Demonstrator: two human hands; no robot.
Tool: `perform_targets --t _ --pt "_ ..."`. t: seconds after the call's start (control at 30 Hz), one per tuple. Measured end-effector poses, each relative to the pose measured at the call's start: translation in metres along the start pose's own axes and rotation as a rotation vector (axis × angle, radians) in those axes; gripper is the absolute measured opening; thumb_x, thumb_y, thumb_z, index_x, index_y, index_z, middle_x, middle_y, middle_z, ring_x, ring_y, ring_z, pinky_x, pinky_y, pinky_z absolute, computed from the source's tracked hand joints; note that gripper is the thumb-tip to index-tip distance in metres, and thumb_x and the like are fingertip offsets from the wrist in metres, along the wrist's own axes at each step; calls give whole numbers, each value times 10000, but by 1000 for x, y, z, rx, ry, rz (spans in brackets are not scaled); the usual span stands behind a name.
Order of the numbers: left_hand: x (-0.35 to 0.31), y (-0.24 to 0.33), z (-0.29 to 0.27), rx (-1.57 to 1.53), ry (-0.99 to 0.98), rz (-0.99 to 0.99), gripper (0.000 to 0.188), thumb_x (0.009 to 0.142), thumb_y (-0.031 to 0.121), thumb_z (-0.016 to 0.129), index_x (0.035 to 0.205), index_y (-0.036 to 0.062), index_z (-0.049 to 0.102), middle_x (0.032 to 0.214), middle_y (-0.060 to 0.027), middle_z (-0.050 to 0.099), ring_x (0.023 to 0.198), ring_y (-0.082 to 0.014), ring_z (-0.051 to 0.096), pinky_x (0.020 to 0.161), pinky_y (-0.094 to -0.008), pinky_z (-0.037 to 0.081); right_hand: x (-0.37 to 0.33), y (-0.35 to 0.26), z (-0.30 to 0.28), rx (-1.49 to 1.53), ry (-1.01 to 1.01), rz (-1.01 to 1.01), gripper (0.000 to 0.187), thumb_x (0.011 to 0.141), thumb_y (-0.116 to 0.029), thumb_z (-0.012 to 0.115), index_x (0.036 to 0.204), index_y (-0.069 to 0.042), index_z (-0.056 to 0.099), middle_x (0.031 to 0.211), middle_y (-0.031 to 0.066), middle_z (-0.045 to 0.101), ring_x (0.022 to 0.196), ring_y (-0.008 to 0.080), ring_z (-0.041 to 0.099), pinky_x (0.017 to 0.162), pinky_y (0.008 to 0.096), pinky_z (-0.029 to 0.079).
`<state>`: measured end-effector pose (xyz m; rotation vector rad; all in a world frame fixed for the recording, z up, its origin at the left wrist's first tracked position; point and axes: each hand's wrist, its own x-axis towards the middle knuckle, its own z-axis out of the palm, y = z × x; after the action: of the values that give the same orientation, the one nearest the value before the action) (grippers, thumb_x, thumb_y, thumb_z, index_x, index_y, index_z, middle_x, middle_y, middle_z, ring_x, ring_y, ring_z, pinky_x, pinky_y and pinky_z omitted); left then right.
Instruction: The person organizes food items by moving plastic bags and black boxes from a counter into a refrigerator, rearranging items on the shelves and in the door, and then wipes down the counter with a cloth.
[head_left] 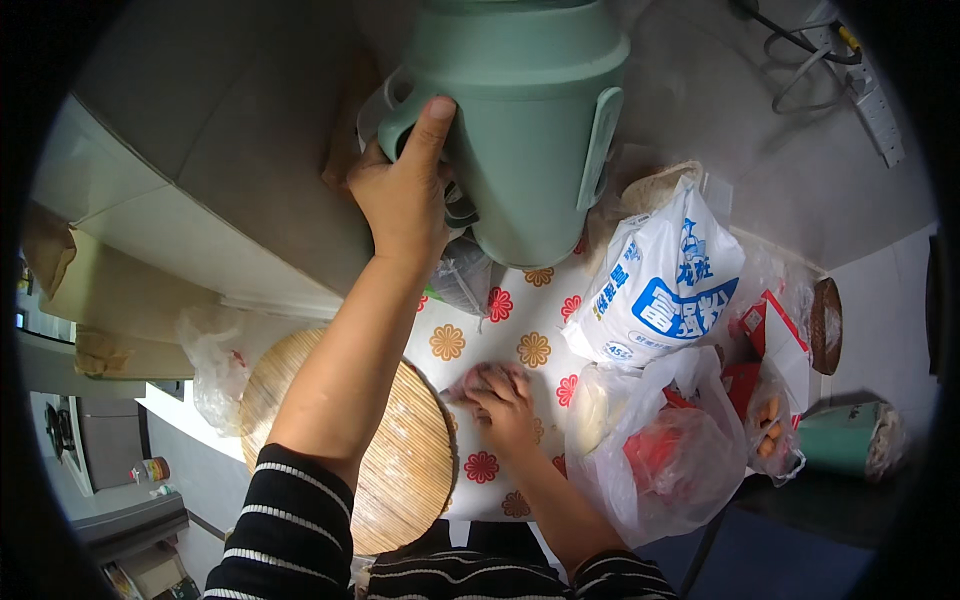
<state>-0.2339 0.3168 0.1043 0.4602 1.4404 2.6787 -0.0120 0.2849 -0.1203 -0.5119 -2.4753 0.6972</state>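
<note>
My left hand (405,190) is closed round the handle of a large pale green vacuum jug (530,150), thumb on top. The jug is at the upper middle, its base over the flowered tablecloth (505,340); I cannot tell whether it touches the cloth. Lower down, my right hand (505,410) presses a crumpled pinkish cloth (485,380) against the tablecloth, its fingers curled over it. Just left of that hand lies a round slatted bamboo mat (405,465), partly hidden under my left forearm.
On the right stand a white and blue flour bag (660,275) and a white plastic bag (655,450) with red contents. A green container (840,440) is farther right. A power strip (880,120) hangs on the wall. Behind the mat hangs a clear plastic bag (212,370).
</note>
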Motion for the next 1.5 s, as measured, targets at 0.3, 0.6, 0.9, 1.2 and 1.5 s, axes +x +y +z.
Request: perform_targets --t 0.3,0.6,0.9,1.2,1.5 --pt "-15 1 13 42 -39 -42 373 726 324 822 793 5 640 670 15 556 548 -67 486 496 -215 410 54 -8 29 -114 -127 -150 245 780 -196 611 1018 -189 668 1131 6 552 1017 323 503 909 486 414" --pt "-18 -2 1 114 -35 -60 342 738 303 815 788 11 645 694 7 570 570 -65 497 509 -215 423 99 25 -33 -278 64 261 155 707 -147 702 861 -134 703 1139 120 558 1055 350 495 928 448 400" --pt "-22 2 10 35 -3 -10 342 766 308 792 846 2 660 747 -6 593 614 -78 515 564 -223 445 109 138 45 267 290 532 580 834 -212 594 1368 -70 417 1360 177 414 1224 392 397 1017 466 366" --pt "-56 -14 16 251 -71 35 391 698 316 843 741 -14 639 655 26 579 632 -58 480 602 -227 433 -32 -10 -31 -169 -128 236 468 699 -88 671 1162 -61 614 1220 117 539 1081 347 494 919 445 423" --pt "-76 -21 29 367 -144 125 453 644 348 871 620 8 573 546 8 541 534 -55 434 510 -232 414 0 18 -49 -145 81 379 556 613 -62 735 1156 -75 614 1182 123 565 1073 357 498 968 461 377"
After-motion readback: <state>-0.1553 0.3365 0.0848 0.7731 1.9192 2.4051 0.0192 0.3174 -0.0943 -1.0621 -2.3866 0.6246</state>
